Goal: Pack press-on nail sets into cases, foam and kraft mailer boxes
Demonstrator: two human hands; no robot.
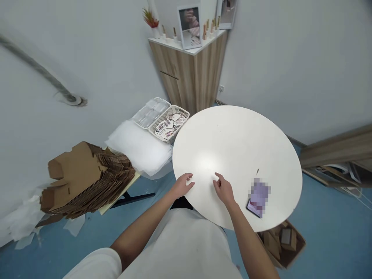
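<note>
Both hands are over the near side of a round white table [241, 143]. My left hand [182, 186] is at the table's left front edge, fingers apart and nothing in them. To its right, my right hand [223, 188] also holds nothing, its thumb and fingers apart and pointing inward. I cannot tell whether either hand touches the tabletop. A phone [258, 199] lies on the table to the right of my right hand, its screen blurred out. A small dark mark [257, 171] shows on the tabletop beyond it.
On the left are a stack of flattened cardboard boxes [78, 178], white foam sheets [139, 147], a basket of printed cards [170, 124] and a tray of clear packets [152, 110]. A wooden cabinet [186, 73] fills the corner. An open carton [286, 246] stands below the table's right side.
</note>
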